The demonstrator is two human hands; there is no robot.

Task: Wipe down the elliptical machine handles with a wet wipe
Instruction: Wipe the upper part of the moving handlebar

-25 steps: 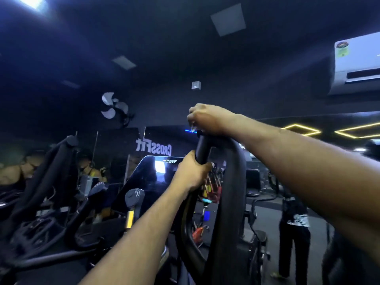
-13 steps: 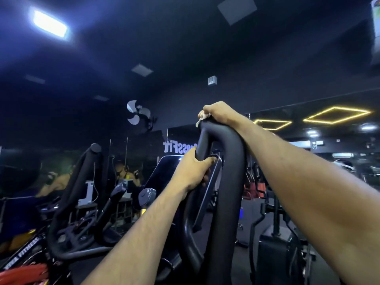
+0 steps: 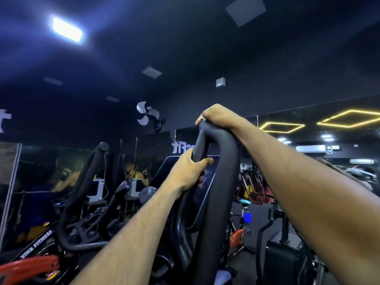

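Observation:
A black looped elliptical handle (image 3: 222,182) rises in front of me. My left hand (image 3: 190,171) grips its left bar a little below the top, thumb wrapped round the bar. My right hand (image 3: 218,117) lies curled over the top bend of the loop. A small white edge of the wet wipe (image 3: 202,119) peeks out under its fingers; the rest of the wipe is hidden by the hand.
The machine's dark console screen (image 3: 185,175) sits behind the handle. The other tall black handle (image 3: 90,173) stands to the left. Red and black exercise bikes (image 3: 30,266) crowd the lower left. A mirror wall and a wall fan (image 3: 147,116) lie beyond.
My head has turned left and tilted, shifting the scene rightward. My right hand stays on top of the loop with the wipe, less of the wipe showing now. My left hand keeps its grip.

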